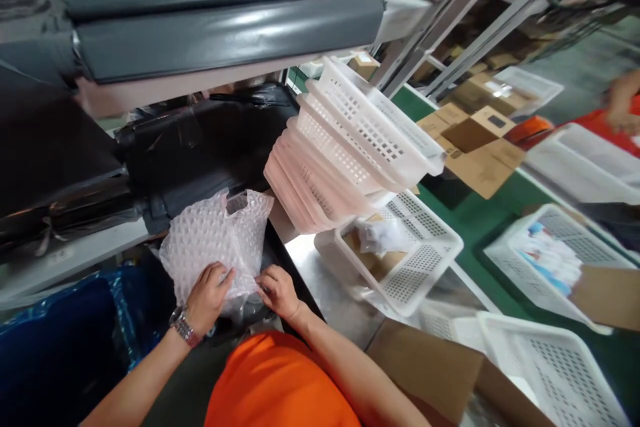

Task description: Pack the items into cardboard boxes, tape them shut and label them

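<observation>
A sheet of clear bubble wrap (207, 240) lies bunched in front of me at the edge of the black-covered bench, folded around something I cannot make out. Near its top a dark gap shows between the layers. My left hand (210, 293), with a metal watch on the wrist, presses on the lower front of the wrap with bent fingers and thumb. At the lower right corner, my right hand (280, 291) pinches the edge of the wrap between thumb and fingers.
Black plastic rolls (230, 30) fill the shelf above. Right of the wrap, white baskets (345, 140) are stacked at a tilt beside another basket (440, 253) with bagged items. An open carton (470, 140) stands on the green conveyor (460, 213). A blue-lined bin (60, 340) is at left.
</observation>
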`<action>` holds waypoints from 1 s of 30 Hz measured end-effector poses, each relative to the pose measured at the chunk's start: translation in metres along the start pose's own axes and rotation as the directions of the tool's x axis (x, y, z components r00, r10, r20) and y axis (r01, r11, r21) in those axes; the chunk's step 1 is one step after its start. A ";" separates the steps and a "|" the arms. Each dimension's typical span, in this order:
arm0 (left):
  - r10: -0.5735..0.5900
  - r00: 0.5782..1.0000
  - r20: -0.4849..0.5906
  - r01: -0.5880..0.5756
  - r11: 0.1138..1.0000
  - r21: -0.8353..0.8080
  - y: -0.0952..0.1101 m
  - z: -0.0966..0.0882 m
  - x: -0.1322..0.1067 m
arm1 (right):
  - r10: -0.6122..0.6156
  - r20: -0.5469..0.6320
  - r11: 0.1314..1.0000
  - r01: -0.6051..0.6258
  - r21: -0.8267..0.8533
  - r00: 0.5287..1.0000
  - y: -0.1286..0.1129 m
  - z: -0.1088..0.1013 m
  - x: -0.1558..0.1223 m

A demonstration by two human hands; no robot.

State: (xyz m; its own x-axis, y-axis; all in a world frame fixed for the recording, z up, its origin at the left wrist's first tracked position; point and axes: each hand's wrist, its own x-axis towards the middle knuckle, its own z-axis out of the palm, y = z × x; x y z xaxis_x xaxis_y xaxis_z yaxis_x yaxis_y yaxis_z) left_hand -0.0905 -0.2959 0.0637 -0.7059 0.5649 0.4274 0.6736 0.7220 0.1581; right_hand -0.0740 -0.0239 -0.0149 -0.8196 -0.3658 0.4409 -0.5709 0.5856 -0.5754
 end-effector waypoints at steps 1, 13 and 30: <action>0.007 1.000 -0.012 -0.007 1.000 -0.013 0.002 -0.001 0.000 | -0.011 -0.006 1.000 0.011 -0.016 1.000 -0.001 0.001 0.000; 0.249 0.963 -0.102 -0.265 0.946 -0.188 -0.003 -0.008 0.001 | -0.035 0.100 0.978 0.055 -0.200 0.994 0.002 -0.007 -0.011; -0.072 0.989 -0.127 0.037 0.966 -0.255 -0.046 -0.023 -0.036 | 0.226 -0.047 0.961 -0.230 -0.151 0.973 0.022 -0.023 -0.051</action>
State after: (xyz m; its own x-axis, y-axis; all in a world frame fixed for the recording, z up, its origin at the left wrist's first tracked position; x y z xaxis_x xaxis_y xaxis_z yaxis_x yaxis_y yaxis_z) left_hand -0.0906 -0.3588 0.0613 -0.7186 0.4563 0.5249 0.6806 0.6168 0.3956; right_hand -0.0433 0.0241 -0.0342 -0.9242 -0.1901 0.3313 -0.3530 0.7566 -0.5505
